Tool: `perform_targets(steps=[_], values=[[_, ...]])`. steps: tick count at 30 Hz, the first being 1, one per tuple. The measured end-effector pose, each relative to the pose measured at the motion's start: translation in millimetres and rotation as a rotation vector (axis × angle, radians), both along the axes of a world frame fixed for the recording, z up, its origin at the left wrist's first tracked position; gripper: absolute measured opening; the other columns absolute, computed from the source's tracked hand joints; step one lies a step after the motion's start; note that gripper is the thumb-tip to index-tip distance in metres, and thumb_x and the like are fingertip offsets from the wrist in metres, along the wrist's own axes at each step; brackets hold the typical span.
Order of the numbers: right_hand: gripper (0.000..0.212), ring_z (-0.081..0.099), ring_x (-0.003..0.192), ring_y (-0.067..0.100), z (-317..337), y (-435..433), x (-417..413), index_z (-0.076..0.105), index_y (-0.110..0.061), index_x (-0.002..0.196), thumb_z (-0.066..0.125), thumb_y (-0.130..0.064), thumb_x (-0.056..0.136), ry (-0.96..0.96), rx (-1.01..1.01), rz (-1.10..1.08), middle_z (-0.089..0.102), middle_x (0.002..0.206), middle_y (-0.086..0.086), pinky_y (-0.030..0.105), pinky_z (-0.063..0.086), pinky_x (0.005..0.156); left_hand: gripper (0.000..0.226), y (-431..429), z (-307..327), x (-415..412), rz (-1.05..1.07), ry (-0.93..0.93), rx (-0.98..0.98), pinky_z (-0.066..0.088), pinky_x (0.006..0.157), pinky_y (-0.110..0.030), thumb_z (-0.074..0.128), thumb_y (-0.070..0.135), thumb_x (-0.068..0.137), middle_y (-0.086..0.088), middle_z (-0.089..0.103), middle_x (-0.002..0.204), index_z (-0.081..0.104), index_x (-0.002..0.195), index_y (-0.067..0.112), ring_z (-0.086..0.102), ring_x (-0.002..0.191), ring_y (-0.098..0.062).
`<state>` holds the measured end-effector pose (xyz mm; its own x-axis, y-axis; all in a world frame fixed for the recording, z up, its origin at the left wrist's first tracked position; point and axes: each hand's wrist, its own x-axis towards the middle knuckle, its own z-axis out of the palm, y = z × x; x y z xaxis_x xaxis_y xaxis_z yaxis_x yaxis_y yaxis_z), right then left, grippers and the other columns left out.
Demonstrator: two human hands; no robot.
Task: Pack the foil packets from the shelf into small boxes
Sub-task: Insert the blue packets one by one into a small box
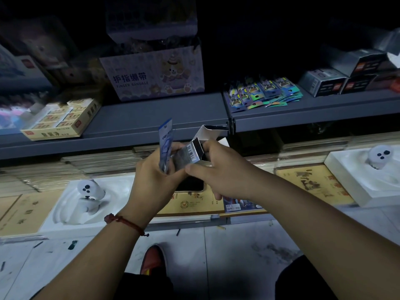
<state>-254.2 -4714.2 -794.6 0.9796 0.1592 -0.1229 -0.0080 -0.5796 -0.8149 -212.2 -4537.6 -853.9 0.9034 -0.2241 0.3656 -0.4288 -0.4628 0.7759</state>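
Head view, dim light. Much of the upper shelf area is lying in shadow, and the boxes at far left are blurring into darkness — their print cannot be read. The left hand is closing around a blue foil packet, holding it upright with its top standing clear above the fingers; its lower part is hidden in the grip. A red cord bracelet is circling that wrist. The right hand is gripping a small box, silvery with a barcode on one side, its white top flap standing open; the fingers are covering the far side of the box, and its inside cannot be made out. Packet and box are sitting just beside each other, in front of the grey shelf.

On that shelf, right of centre, more foil packets are lying fanned in a loose pile — shiny, iridescent, dark-printed. Further right, grey and black boxes are stacking up, partly cut off by the frame edge. A pale carton marked "Finger Bandage" is standing at centre, and a yellow tray of small boxes at left. Below, white game controllers are resting in white trays. A red shoe is showing on the floor.
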Motion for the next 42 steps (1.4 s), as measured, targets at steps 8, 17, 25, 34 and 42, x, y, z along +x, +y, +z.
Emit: perform_targets(steps=[8,17,25,34,42], values=[[0.025,0.057,0.04,0.007,-9,1,4,0.065,-0.01,0.099,0.06,-0.035,0.1,-0.152,0.002,-0.105,0.068,0.07,0.005,0.032,0.053,0.051,0.039,-2,2,1,-0.035,0.046,0.041,0.045,0.063,-0.002,0.083,0.035,0.078,0.038,0.065,0.079,0.061,0.11,0.042,0.063,0.075,0.014],[0.018,0.066,0.073,0.018,-12,-1,10,0.076,-0.011,0.092,0.076,-0.029,0.088,-0.684,-0.212,-0.212,0.07,0.077,0.002,0.04,0.057,0.069,0.05,5,-6,12,-0.038,0.135,0.037,0.054,0.07,-0.008,0.085,0.039,0.074,0.02,0.069,0.106,0.065,0.119,0.03,0.067,0.099,0.003],[0.029,0.052,0.071,0.019,-5,-2,6,0.069,-0.024,0.122,0.067,-0.033,0.094,-0.819,-0.301,-0.104,0.049,0.101,-0.002,0.041,0.051,0.06,0.04,6,-4,6,-0.122,0.188,0.157,0.04,0.057,-0.003,0.087,0.019,0.078,0.038,0.06,0.065,0.054,0.084,0.04,0.057,0.063,0.017],[0.006,0.054,0.075,0.018,-8,-5,7,0.068,-0.023,0.093,0.062,-0.022,0.094,-0.74,-0.214,-0.082,0.049,0.097,-0.005,0.043,0.051,0.064,0.043,4,-5,7,-0.177,0.178,0.184,0.045,0.064,-0.01,0.09,0.035,0.074,0.02,0.072,0.091,0.066,0.109,0.032,0.065,0.082,0.003],[0.006,0.052,0.075,0.007,-4,-8,11,0.072,-0.012,0.091,0.067,-0.009,0.092,-0.857,0.001,-0.318,0.055,0.091,0.003,0.021,0.044,0.069,0.041,6,-1,7,-0.13,0.229,0.182,0.049,0.063,-0.008,0.091,0.035,0.07,0.026,0.072,0.091,0.066,0.103,0.039,0.067,0.085,0.006]])
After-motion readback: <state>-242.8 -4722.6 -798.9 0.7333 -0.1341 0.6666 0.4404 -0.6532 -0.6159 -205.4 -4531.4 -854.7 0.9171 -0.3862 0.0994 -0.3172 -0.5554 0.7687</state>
